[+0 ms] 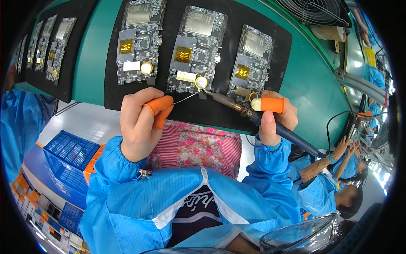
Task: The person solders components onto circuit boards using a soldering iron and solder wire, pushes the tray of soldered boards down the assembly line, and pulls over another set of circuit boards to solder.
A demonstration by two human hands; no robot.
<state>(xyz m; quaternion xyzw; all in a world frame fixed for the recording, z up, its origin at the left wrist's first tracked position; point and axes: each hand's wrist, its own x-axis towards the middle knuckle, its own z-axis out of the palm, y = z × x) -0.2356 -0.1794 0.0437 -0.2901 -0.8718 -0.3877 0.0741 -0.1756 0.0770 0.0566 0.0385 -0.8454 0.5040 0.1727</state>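
Observation:
My left hand [137,120], in orange finger cots, pinches a thin silvery solder wire [185,99]. The wire reaches toward the lower edge of the middle circuit board [198,55], by a round gold-rimmed coin cell [201,82]. In my right hand [279,122], also wearing finger cots, is a soldering iron [294,137] with a dark blue handle. Its tip is beside the coin cell, close to the wire's end; whether they touch is too small to tell. Left and right of this board lie two similar boards [139,42] [252,59], the right one nearest my right hand.
The boards rest on a black mat [279,46] over a green bench [311,91]. More boards [59,46] lie on another mat at left, near a person's blue sleeve [21,122]. A fan [315,10] stands at the upper right. Blue crates [72,148] are at lower left; co-workers [321,190] sit right.

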